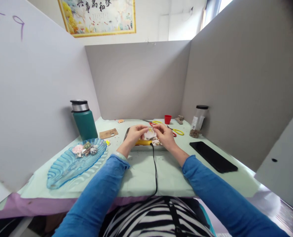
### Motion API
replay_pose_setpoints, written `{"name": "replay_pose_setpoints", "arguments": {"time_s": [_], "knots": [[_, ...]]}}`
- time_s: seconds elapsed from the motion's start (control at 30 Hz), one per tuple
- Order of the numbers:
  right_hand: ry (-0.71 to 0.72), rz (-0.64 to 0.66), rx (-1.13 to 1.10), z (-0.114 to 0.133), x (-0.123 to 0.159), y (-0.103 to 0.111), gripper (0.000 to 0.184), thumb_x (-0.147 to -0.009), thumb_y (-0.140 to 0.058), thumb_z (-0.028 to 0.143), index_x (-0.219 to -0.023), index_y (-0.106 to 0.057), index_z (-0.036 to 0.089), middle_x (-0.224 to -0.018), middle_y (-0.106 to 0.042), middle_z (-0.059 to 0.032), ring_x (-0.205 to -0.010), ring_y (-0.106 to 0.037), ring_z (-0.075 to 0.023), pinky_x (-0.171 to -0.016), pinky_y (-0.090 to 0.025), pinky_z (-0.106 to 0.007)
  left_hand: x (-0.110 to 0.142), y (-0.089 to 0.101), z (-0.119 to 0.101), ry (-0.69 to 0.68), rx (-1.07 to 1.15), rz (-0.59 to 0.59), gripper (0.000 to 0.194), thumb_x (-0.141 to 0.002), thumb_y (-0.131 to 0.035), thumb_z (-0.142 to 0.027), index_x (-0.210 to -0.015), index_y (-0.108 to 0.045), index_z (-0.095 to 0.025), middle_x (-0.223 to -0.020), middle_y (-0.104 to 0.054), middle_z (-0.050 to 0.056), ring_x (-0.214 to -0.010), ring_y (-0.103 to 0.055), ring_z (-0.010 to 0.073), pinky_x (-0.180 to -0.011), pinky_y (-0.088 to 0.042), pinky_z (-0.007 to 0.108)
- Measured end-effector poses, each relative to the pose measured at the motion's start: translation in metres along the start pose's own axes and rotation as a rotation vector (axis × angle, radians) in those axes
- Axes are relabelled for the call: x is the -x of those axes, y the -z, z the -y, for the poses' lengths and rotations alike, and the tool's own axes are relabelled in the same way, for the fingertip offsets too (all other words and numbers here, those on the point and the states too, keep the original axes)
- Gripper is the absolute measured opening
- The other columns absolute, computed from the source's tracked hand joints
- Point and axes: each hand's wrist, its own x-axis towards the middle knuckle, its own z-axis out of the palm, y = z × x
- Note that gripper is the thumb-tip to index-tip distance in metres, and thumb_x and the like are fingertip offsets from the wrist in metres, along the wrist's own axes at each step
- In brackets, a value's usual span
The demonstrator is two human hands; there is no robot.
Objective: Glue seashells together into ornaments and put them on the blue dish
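My left hand (136, 134) and my right hand (164, 135) meet over a shallow tray (146, 148), fingertips pinched close together. Whatever lies between the fingertips is too small to make out. Just below them is a whitish, shell-like piece (150, 135); I cannot tell whether the fingers touch it. A yellow tool (143, 142), which looks like a glue gun, lies along the tray's near side. Its black cord (155, 171) runs toward me over the table edge. More pale, shell-like bits (156, 142) sit in the tray beside it.
At left are a blue shell-shaped dish (69, 169) holding shells (87, 148), a green bottle (84, 123) and a brown card (108, 133). Yellow-and-red-handled scissors (178, 131), a red cup (168, 119), a clear jar (198, 121) and a black phone (213, 156) lie to the right. Grey panels (139, 82) enclose the table.
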Motion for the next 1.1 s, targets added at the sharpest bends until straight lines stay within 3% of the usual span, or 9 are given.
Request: {"name": "replay_pose_setpoints", "arguments": {"time_s": [0.2, 0.63, 0.77, 0.93, 1.1], "knots": [[0.014, -0.021, 0.034, 0.001, 0.000, 0.001, 0.017, -0.082, -0.055, 0.033, -0.087, -0.065, 0.020, -0.078, -0.066, -0.0027, -0.069, -0.058, -0.0167, -0.063, -0.044, -0.028, 0.002, -0.004, -0.002, -0.016, 0.012, 0.050, 0.036, -0.062, -0.077, -0.039, -0.084, -0.064, -0.012, -0.054, -0.058, -0.004, -0.039, -0.048, 0.0061, -0.045, -0.038, 0.020], [0.104, 0.028, 0.087, 0.012, 0.004, 0.001, 0.022, -0.085, -0.055, 0.034, -0.100, -0.065, 0.020, -0.091, -0.066, -0.0057, -0.073, -0.058, -0.0169, -0.067, -0.045, -0.029, 0.000, -0.005, -0.002, -0.007, -0.056, -0.090, 0.025, -0.070, -0.069, -0.037, -0.076, -0.065, -0.013, -0.049, -0.052, -0.005, -0.037, -0.038, 0.0048, -0.040, -0.029, 0.020], [0.128, 0.042, 0.105, 0.013, 0.004, 0.002, 0.019, -0.085, -0.056, 0.034, -0.093, -0.067, 0.020, -0.090, -0.066, -0.0060, -0.074, -0.058, -0.0173, -0.068, -0.045, -0.029, 0.001, -0.005, -0.002, -0.003, -0.088, -0.085, 0.024, -0.070, -0.068, -0.036, -0.075, -0.066, -0.013, -0.051, -0.053, -0.004, -0.040, -0.038, 0.0051, -0.041, -0.029, 0.020], [0.015, 0.023, -0.060, 0.005, 0.001, 0.000, 0.019, -0.082, -0.059, 0.035, -0.088, -0.068, 0.020, -0.080, -0.066, -0.0035, -0.066, -0.055, -0.0149, -0.061, -0.044, -0.027, 0.000, -0.002, 0.000, -0.033, -0.088, -0.045, 0.031, -0.068, -0.070, -0.043, -0.076, -0.068, -0.013, -0.051, -0.053, -0.004, -0.040, -0.037, 0.0054, -0.042, -0.030, 0.021], [-0.119, 0.087, -0.243, 0.003, -0.002, 0.000, 0.024, -0.077, -0.063, 0.041, -0.088, -0.067, 0.020, -0.069, -0.060, 0.0002, -0.055, -0.050, -0.0114, -0.050, -0.039, -0.024, -0.001, 0.002, 0.000, -0.045, -0.058, -0.010, 0.035, -0.066, -0.072, -0.046, -0.079, -0.071, -0.013, -0.052, -0.054, -0.003, -0.041, -0.036, 0.0046, -0.042, -0.028, 0.021]]}}
